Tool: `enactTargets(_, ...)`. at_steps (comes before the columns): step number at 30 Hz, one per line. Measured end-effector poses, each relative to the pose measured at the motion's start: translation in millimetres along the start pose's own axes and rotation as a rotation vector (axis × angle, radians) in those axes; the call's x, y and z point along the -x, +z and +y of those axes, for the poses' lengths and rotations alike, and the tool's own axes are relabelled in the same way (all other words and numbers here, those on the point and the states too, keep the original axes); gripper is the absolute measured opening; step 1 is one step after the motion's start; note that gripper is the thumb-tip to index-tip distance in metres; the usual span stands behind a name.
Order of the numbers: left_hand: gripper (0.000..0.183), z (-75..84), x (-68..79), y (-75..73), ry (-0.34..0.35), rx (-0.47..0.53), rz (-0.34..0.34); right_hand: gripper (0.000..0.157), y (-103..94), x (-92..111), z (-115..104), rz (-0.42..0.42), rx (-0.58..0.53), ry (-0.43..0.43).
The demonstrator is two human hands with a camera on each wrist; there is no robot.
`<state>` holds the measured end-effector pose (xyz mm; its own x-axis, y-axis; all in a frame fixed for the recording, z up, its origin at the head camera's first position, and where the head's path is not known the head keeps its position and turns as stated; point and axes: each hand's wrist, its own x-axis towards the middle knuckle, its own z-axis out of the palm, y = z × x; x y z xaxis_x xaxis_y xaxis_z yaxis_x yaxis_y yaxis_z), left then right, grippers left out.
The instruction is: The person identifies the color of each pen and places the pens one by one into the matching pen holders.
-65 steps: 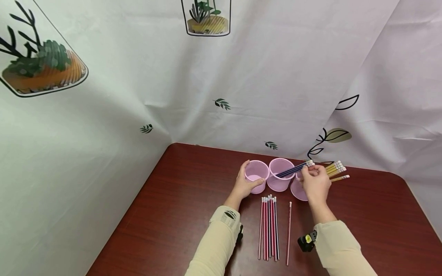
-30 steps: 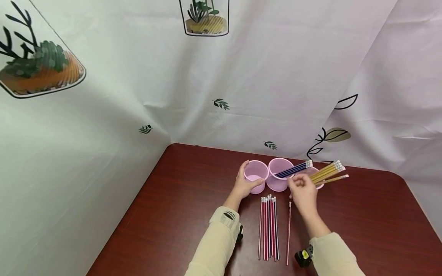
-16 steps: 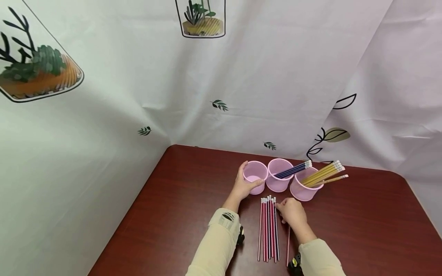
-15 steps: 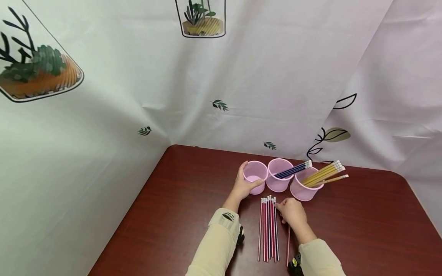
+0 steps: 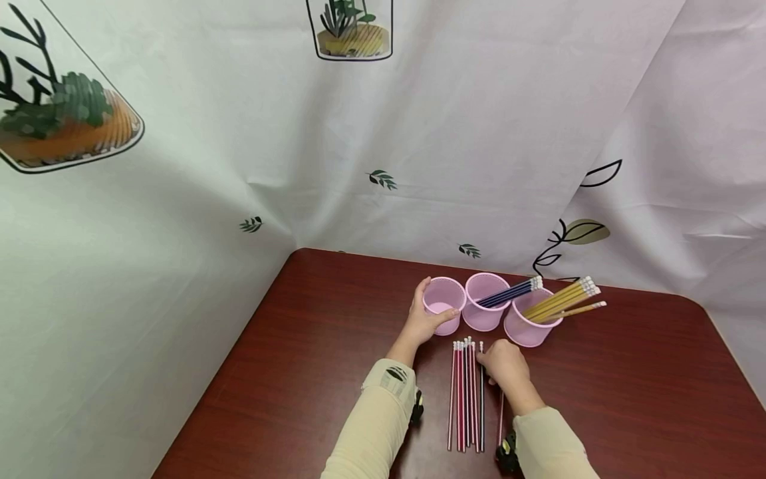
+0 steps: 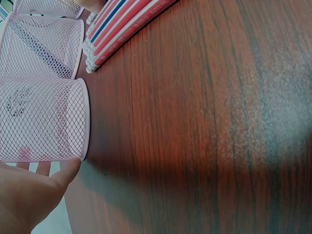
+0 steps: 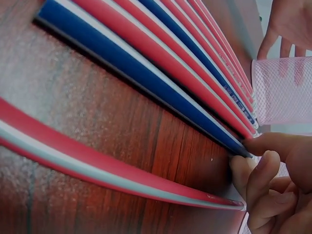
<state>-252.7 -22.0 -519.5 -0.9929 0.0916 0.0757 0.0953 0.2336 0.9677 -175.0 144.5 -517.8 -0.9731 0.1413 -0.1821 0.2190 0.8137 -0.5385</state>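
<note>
My left hand (image 5: 419, 324) holds the left pink mesh cup (image 5: 445, 299), thumb at its front and fingers round its far-left side; no pencils show inside. My right hand (image 5: 505, 366) pinches the eraser end of a striped blue pencil (image 7: 141, 83), the rightmost of a row of red and blue pencils (image 5: 462, 399) lying on the table. A lone red pencil (image 7: 97, 163) lies to the right, its top end hidden beneath that hand in the head view. Blue pencils (image 5: 509, 293) lean in the middle cup (image 5: 481, 319), and yellow pencils (image 5: 559, 301) in the right cup (image 5: 526, 331).
The three cups stand side by side near the back edge of the dark red wooden table (image 5: 299, 346). A white patterned cloth (image 5: 455, 146) hangs behind and along the left. A black wrist camera (image 5: 507, 456) sits under my right sleeve.
My right hand has left the blue pencils leaning in the middle cup and come down to the row. The rightmost blue pencil has shifted slightly right. My left hand stays on its cup.
</note>
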Motion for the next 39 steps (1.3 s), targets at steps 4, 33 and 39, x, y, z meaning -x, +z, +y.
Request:
enactTargets(4, 0.091, 0.2, -0.8, -0.1, 0.006, -0.002, 0.003, 0.028, -0.1, 0, -2, 0.002, 0.004, 0.021)
enactTargets(33, 0.089, -2.9, -1.1, 0.9, -0.003, 0.019, -0.003, 0.026, -49.7, 3, -24, -0.023, -0.035, 0.016)
enactTargets(39, 0.089, -2.4, -1.1, 0.6, -0.005, 0.027, -0.002, 0.025, -66.3, 4, -34, -0.005, -0.055, -0.019)
